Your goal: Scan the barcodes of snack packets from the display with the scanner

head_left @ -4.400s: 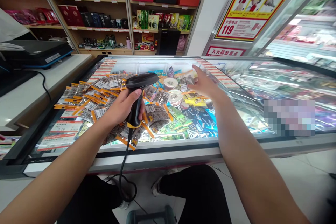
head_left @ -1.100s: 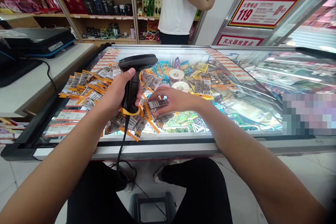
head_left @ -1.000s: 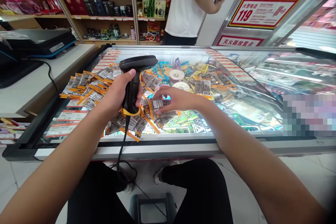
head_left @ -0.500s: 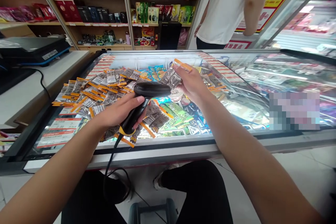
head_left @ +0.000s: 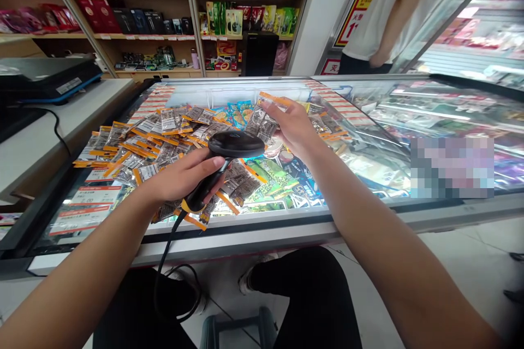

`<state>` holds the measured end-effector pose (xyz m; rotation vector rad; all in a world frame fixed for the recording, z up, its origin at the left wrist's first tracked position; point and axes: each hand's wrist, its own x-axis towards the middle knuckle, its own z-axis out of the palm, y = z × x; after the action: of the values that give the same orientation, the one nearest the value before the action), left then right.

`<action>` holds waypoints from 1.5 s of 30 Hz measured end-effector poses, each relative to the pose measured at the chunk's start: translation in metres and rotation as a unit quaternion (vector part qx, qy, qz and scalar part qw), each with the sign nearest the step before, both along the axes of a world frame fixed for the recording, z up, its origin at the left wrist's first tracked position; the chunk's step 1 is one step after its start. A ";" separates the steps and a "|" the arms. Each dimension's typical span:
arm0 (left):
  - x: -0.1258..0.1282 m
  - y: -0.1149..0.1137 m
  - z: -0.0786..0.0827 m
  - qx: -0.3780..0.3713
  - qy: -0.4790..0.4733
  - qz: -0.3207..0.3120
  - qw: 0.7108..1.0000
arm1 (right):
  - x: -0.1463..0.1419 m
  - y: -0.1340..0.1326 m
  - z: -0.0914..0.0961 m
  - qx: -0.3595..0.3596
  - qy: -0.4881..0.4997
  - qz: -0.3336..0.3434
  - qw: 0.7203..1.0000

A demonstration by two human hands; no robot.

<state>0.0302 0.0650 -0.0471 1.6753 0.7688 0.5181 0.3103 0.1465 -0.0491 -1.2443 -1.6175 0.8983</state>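
Note:
My left hand (head_left: 180,177) is wrapped round the handle of a black corded barcode scanner (head_left: 231,150), whose head points towards a snack packet. My right hand (head_left: 292,128) holds that packet (head_left: 264,117), clear with orange edges, raised above the glass lid of a chest freezer (head_left: 254,229). Several packets of the same kind (head_left: 135,144) lie spread over the left half of the lid, under and beside the scanner.
A white counter (head_left: 49,131) with a black device stands at the left. Behind the freezer are wooden shelves of goods (head_left: 164,22). A person in a white shirt (head_left: 388,16) stands at the back right. A second glass freezer (head_left: 450,114) adjoins on the right.
My right hand picked a packet from the pile and lifted it in front of the scanner. My left hand tilted the scanner forward. The person behind walked from the middle to the right.

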 end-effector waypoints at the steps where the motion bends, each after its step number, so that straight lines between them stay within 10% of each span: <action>1: 0.000 0.000 0.000 -0.008 -0.006 0.006 1.000 | 0.001 0.001 0.000 0.007 0.009 -0.015 1.000; 18: 0.003 0.020 0.014 0.000 -0.222 0.247 0.943 | 0.080 0.038 -0.021 0.085 -0.375 -0.166 0.908; 21: 0.003 0.020 0.013 -0.004 -0.217 0.248 0.944 | 0.050 0.019 -0.009 0.160 -0.312 -0.118 0.929; 24: 0.003 0.020 0.012 -0.004 -0.212 0.245 0.946 | 0.008 -0.007 -0.001 0.083 -0.237 0.091 0.964; 30: 0.003 0.020 0.011 -0.010 -0.219 0.240 0.946 | -0.031 -0.024 -0.017 0.040 -0.296 0.268 0.916; 39: 0.004 0.018 0.008 -0.040 -0.197 0.212 0.956 | -0.005 -0.018 0.004 -0.022 -0.247 0.181 0.952; 45: 0.006 0.015 0.004 -0.042 -0.199 0.169 0.964 | -0.002 -0.006 0.000 -0.061 0.031 0.044 0.997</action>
<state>0.0365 0.0799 -0.0435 1.3051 0.7670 1.0133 0.3080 0.1403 -0.0491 -1.2235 -1.5979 1.0957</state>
